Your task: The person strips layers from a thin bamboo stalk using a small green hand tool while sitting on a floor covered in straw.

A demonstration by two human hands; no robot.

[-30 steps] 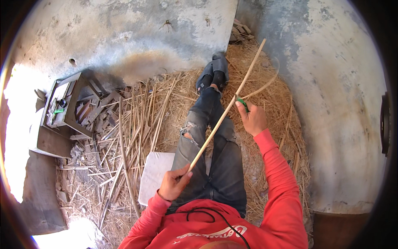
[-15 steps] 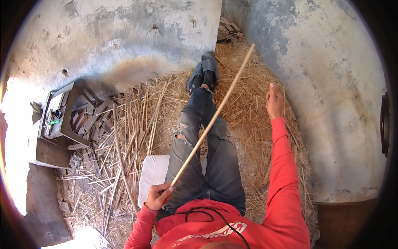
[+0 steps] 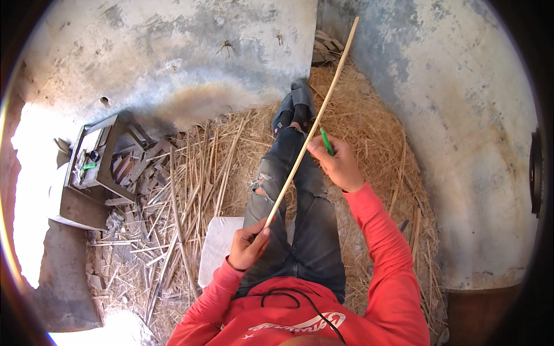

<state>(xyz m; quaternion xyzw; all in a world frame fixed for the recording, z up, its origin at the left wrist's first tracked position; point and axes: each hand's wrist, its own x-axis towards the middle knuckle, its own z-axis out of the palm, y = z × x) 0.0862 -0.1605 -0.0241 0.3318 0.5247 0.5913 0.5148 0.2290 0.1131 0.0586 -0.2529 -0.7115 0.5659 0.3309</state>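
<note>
A long, thin, pale wooden stick [image 3: 330, 83] slants over my legs from my lap toward the far wall. Its near end is pinched between the thumb and fingers of my left hand [image 3: 249, 247]. Farther up, my right hand [image 3: 340, 164] is closed around a slim green tool [image 3: 327, 142], with only part of it sticking out past the fingers. I cannot tell whether it is a pen or a knife. My right thumb lies at the stick's side and appears to touch it.
Many loose wooden strips [image 3: 193, 202] and straw [image 3: 369, 121] cover the floor. To the left stands a small wooden table [image 3: 107, 179] bearing small items, one of them green [image 3: 89, 166]. Worn walls [image 3: 467, 144] close in ahead and at right. A pale pad [image 3: 218, 245] lies beside my thigh.
My right hand has come in leftward from the right side to the stick, and the green tool now shows in it. My left hand has shifted slightly up and right, tilting the stick more steeply.
</note>
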